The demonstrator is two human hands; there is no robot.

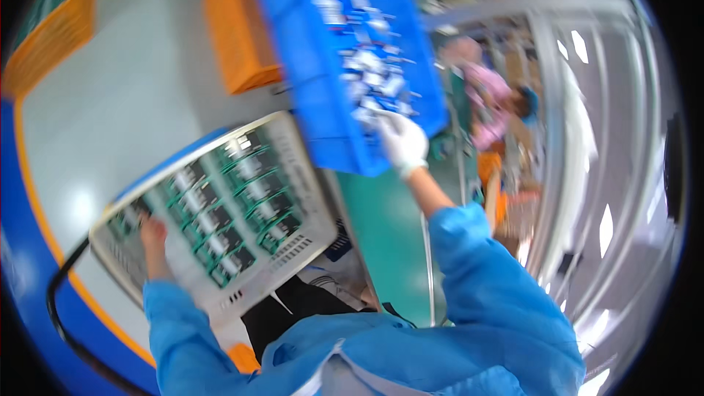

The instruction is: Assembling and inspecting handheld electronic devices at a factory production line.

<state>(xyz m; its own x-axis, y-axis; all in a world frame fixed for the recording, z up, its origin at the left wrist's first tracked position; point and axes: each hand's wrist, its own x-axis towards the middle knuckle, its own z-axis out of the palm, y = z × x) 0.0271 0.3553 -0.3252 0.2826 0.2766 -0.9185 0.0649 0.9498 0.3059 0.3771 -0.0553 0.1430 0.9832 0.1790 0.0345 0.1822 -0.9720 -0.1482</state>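
My left hand (152,235), bare, reaches into a white plastic basket (314,202) at its left end. Its fingertips are at a dark part on a green circuit board there; blur hides whether they grip it. Rows of green circuit boards (213,216) with black and white parts lie in the basket. My right hand (403,143), in a white glove, is over the near end of a blue bin (301,66). Its fingers are drawn together at the small white parts (372,73) piled inside; what they pinch is too smeared to make out.
An orange crate (238,29) stands beyond the basket, another orange crate (55,37) at far left. A green surface (381,227) lies below the bin. A black cable (59,308) curves at left. A person in pink (491,103) is beyond the bin.
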